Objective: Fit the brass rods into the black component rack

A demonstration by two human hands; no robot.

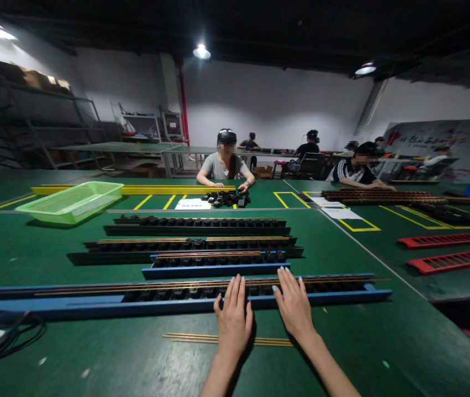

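Observation:
My left hand [233,322] and my right hand [295,306] lie flat, fingers extended, with their fingertips on a long blue fixture [260,301]. That fixture holds a row of black connector blocks [185,294] with thin brass rods [169,286] running along them. Just below my hands, several loose brass rods [227,340] lie on the green table mat [342,353]. Further forward, three more rail fixtures with black blocks [196,226] lie parallel. My hands hide part of the nearest fixture.
A green plastic basket [69,202] and a yellow rail [177,190] stand at the far left. A co-worker [224,165] sits opposite, beside a pile of black parts [222,198]. Red racks [450,240] lie right; another co-worker [354,171] works there. A black cable [11,331] lies left.

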